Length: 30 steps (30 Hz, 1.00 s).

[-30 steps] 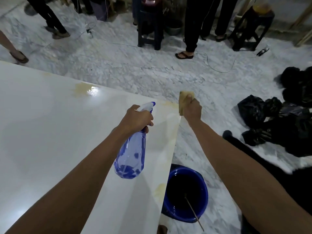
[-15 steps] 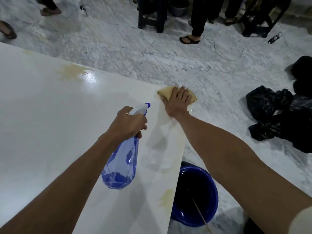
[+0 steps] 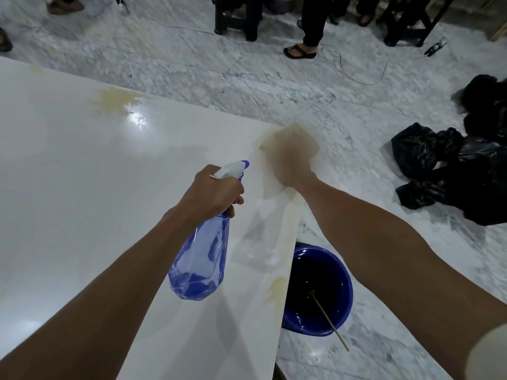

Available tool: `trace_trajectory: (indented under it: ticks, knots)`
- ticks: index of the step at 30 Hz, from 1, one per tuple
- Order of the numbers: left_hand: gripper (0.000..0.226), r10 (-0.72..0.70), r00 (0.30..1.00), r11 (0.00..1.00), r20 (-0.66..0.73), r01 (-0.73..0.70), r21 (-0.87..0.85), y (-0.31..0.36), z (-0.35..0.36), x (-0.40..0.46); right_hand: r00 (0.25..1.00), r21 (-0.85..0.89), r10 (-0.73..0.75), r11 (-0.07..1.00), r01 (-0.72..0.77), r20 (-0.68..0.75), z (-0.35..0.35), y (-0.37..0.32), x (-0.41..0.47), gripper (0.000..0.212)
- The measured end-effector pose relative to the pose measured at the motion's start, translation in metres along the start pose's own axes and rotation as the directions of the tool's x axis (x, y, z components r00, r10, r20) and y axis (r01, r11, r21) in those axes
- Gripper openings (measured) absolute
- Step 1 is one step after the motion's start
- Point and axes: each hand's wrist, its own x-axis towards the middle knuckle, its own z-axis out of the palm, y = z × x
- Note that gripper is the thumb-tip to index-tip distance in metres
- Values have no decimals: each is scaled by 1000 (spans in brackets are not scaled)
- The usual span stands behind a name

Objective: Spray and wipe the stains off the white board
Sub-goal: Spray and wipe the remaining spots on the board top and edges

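A: Left hand (image 3: 216,192)?
B: Grips blue spray bottle (image 3: 201,259) above white board (image 3: 82,187).
A: Right hand (image 3: 292,167)?
B: Blurred, on yellow cloth (image 3: 295,138) at board's far corner; grip unclear.

The large white board (image 3: 82,187) looked smooth and glossy, with a bright glare spot beside a yellowish stain (image 3: 112,101). The translucent blue plastic spray bottle (image 3: 200,259) had a white plastic head. The round dark-blue plastic bucket (image 3: 344,292) shone. The grey-veined marble floor (image 3: 247,83) looked polished; the black plastic bags (image 3: 444,165) were crinkled and glossy.
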Motion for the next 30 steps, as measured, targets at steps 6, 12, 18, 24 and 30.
trace_trajectory:
  ticks: [6, 12, 18, 24, 30]
  knots:
    - [41, 3, 1000, 999, 14, -4, 45, -17, -7, -19, 997, -7, 29, 1000, -30, -68, 17, -8, -38, 80]
    - [46, 32, 997, 997, 73, -37, 74, -44, -17, -48, 994, -14, 96, 995, -97, -58, 32, -22, -86, 72]
    - [44, 23, 988, 990, 151, -44, 133, -78, -24, -75, 982, 22, 177, 984, -176, -62, 54, -45, -151, 66]
    - [28, 27, 979, 981, 202, -65, 181, -105, -30, -104, 969, 56, 245, 969, -242, -44, 71, -69, -212, 67]
    - [36, 34, 972, 976, 232, -83, 203, -121, -33, -126, 958, 42, 287, 957, -286, -27, 85, -85, -258, 67]
